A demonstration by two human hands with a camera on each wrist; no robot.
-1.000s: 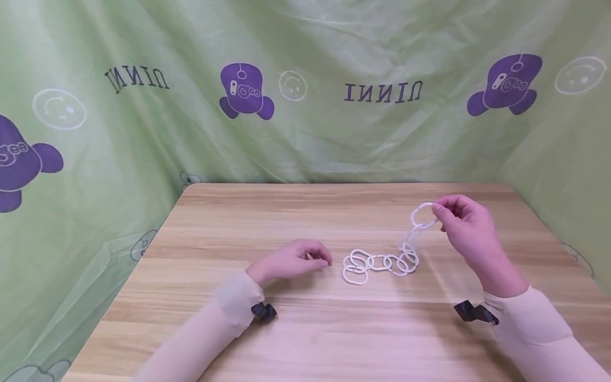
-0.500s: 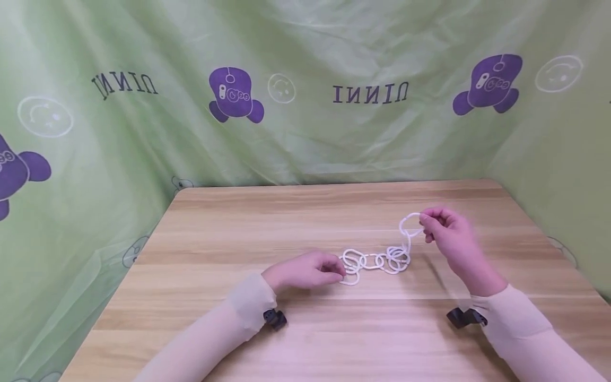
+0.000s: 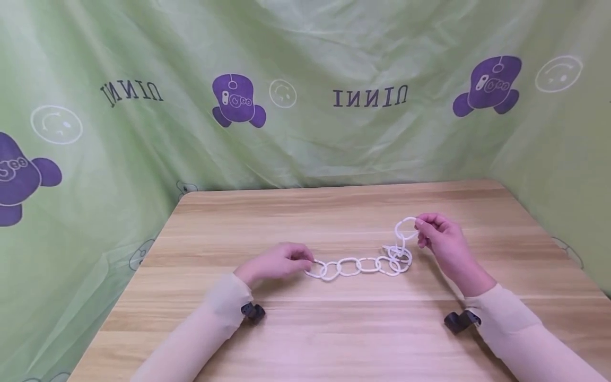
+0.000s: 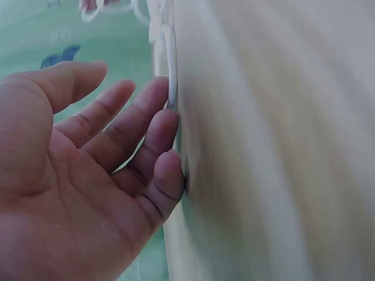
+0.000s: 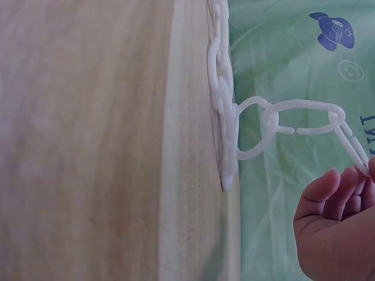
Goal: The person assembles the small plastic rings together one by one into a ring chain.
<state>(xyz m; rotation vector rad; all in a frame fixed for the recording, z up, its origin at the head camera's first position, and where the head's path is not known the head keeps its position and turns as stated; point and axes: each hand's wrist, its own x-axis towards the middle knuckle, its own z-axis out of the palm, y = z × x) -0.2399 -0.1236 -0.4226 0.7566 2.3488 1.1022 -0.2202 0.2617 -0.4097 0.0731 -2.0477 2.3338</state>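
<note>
A chain of white plastic links (image 3: 350, 275) runs across the wooden table. At its left end my left hand (image 3: 279, 261) touches the last link; in the left wrist view the fingertips rest against that link (image 4: 172, 67), with the thumb standing apart. My right hand (image 3: 448, 246) pinches the link at the other end between thumb and fingers, above the tabletop. Several links lie bunched below it. From the right wrist view, raised links (image 5: 304, 105) climb from the table toward the right hand (image 5: 340, 231), and small gaps show in them.
The wooden table (image 3: 305, 329) has a rounded far edge. Behind and at both sides hangs a green curtain (image 3: 305, 138) with purple figures. A small black camera sits on each sleeve cuff, the left one (image 3: 253, 313) and the right one (image 3: 462, 321).
My left hand reached right to the bunched left end, then moved back left, and those links now lie stretched in a row. The right hand came slightly lower and left, still holding its link.
</note>
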